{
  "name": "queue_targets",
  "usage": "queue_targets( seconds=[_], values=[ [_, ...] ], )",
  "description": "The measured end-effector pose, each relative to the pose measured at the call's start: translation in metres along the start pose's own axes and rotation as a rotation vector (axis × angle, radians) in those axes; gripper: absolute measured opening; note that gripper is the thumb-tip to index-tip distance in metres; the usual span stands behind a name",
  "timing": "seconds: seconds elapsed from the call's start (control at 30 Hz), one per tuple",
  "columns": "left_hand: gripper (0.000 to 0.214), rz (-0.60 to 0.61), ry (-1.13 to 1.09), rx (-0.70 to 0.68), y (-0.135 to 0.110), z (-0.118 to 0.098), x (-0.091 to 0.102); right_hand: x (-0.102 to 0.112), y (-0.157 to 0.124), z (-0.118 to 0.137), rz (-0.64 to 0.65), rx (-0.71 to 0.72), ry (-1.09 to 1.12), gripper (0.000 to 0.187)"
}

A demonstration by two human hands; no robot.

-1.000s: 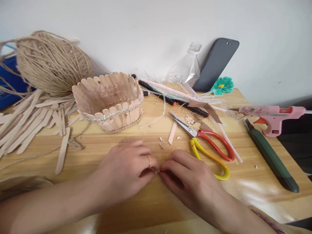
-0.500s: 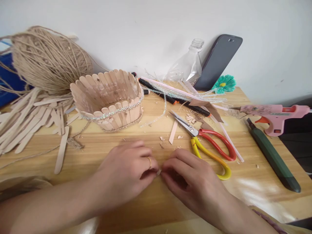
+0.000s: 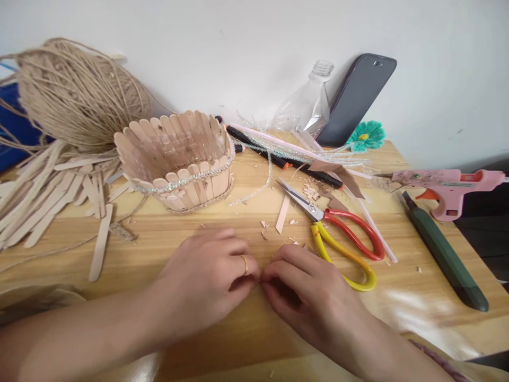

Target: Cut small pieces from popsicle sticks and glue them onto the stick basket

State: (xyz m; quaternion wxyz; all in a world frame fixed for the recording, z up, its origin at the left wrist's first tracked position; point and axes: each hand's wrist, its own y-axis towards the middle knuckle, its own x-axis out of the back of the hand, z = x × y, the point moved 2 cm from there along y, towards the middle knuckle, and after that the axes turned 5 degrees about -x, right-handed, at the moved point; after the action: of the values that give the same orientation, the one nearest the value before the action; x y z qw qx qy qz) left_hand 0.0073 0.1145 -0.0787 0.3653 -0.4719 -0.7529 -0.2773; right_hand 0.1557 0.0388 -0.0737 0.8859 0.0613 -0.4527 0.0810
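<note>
My left hand [image 3: 217, 273], with a ring on one finger, has its fingertips pinched together low over the table. Against it, tip to tip, my right hand [image 3: 306, 286] is pinched as well. Whatever lies between the fingertips is too small and covered to name. Just right of my right hand lie scissors [image 3: 318, 212] with one red and one yellow handle, blades apart. Beyond my left hand stands a basket of wooden craft sticks [image 3: 199, 188], trimmed along its side with a silvery tinsel strand [image 3: 183, 180].
A big twine ball [image 3: 79, 95] and loose craft sticks [image 3: 51, 196] are at left. Behind are markers [image 3: 258, 148], a clear bottle [image 3: 304, 106], a phone [image 3: 360, 98] and a green flower [image 3: 366, 136]. At right lie a pink glue gun [image 3: 445, 188] and a green cutter [image 3: 445, 254].
The fingertips of both hands have come closer together, and the small pale bit seen between them is now covered. Everything on the table stays in place.
</note>
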Motion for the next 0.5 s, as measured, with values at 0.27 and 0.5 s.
queue_targets(
  seconds=[0.27, 0.5],
  values=[
    [0.023, 0.002, 0.006, -0.001, 0.0003, -0.0003, 0.0002, 0.0059, 0.0013, 0.0007, 0.048, 0.034, 0.005, 0.017],
    [0.022, -0.030, -0.041, 0.003, 0.0003, 0.0010, 0.0012, 0.0091, 0.0040, -0.0021, 0.104, 0.033, -0.011, 0.017]
  ],
)
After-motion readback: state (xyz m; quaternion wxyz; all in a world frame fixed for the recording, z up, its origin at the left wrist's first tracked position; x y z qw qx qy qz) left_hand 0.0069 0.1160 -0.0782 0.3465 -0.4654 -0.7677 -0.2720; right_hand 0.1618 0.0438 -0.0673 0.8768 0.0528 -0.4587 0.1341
